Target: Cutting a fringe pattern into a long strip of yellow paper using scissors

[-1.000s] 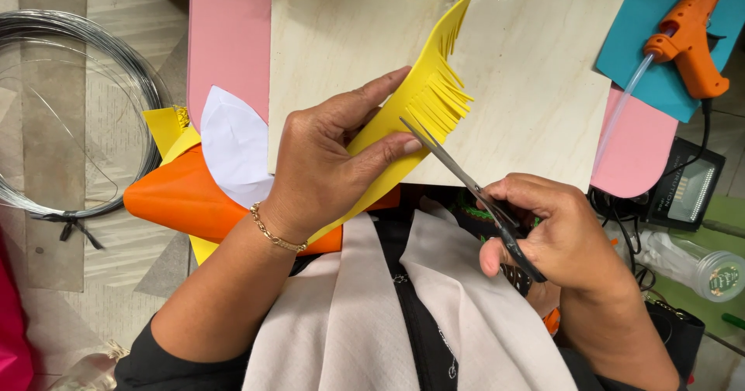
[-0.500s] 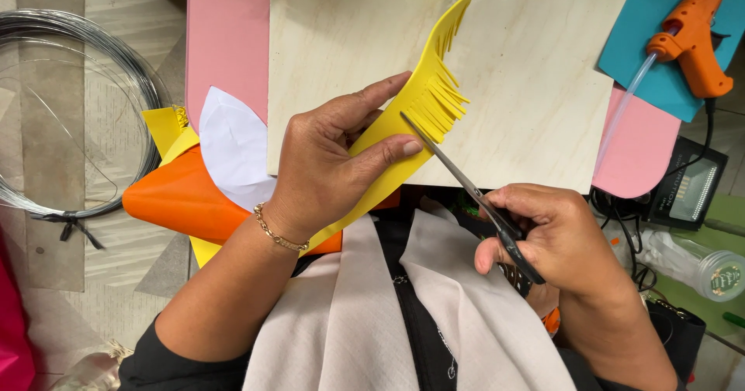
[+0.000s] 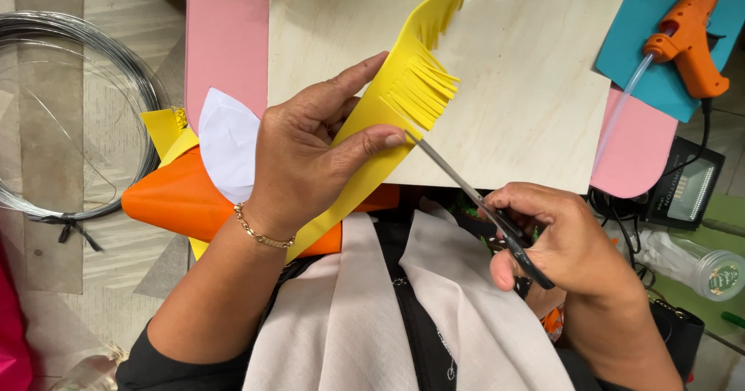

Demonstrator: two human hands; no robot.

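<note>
Pale wooden board [image 3: 528,73] is laid over pink sheets, with an orange glue gun [image 3: 687,38] at far right. Above the board's near edge, a yellow fringed strip [image 3: 388,119] is pinched by the left hand [image 3: 310,154]. Scissors [image 3: 485,205] are gripped by the right hand [image 3: 570,240], their blade tips touching the strip beside the left thumb.
</note>
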